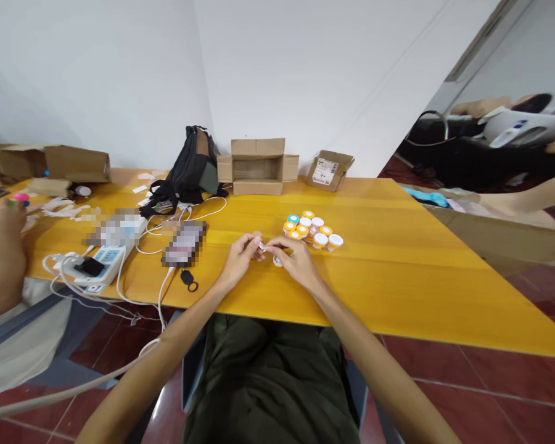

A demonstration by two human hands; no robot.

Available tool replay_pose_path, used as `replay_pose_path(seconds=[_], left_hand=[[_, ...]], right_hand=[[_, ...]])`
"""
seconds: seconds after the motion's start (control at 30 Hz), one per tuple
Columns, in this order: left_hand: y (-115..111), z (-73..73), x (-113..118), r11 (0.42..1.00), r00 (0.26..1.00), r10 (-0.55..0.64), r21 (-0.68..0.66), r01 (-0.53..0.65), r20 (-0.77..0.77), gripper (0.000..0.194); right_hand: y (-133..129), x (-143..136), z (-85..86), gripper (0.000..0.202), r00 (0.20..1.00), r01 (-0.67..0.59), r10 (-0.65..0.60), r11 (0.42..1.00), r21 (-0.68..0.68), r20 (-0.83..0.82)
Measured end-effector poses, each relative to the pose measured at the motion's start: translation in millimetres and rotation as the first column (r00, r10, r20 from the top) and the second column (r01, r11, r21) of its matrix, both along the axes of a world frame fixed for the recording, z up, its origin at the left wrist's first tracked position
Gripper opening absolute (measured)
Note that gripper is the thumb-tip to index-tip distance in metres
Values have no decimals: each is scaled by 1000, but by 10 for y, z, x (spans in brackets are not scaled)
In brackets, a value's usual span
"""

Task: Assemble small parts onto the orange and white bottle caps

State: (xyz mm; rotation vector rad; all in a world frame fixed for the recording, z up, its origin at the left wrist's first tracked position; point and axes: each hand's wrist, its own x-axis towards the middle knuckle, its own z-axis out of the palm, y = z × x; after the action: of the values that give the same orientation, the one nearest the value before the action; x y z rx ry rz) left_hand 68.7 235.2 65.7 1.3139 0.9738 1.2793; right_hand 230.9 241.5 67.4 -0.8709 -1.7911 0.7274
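Note:
Over the table's near half, my left hand [241,258] is closed, pinching a small white piece [261,246] between thumb and fingers. The piece is too small to name. My right hand [296,260] is also closed, its thumb and forefinger tips meeting at the other end of that piece. A white-lidded jar [277,261] shows partly beneath my right hand, which hides the rest of it. Just beyond stand several small clear jars [317,222] grouped closely, with orange, white and teal lids.
Behind are an open cardboard box [258,168], a smaller carton [329,171] and a black backpack [189,163]. To the left lie a phone [184,244], a key fob [189,279] and a power strip [113,256] with cables. Another person's hand [4,228] is at far left.

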Motion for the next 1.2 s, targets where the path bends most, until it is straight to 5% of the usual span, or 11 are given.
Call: replay_pose_path(seconds=[0.77, 1.0, 1.2], left_hand=[[-20, 20, 18, 997, 997, -73, 14, 73, 17, 41], [-17, 19, 16, 999, 998, -30, 25, 28, 60, 43], [-24, 26, 14, 997, 996, -79, 12, 79, 33, 43]], right_hand=[[-13, -29, 37, 24, 999, -41, 40, 997, -58, -16], [-58, -73, 35, 27, 1000, 19, -20, 999, 33, 14], [12, -16, 28, 33, 990, -125, 114, 982, -141, -84]])
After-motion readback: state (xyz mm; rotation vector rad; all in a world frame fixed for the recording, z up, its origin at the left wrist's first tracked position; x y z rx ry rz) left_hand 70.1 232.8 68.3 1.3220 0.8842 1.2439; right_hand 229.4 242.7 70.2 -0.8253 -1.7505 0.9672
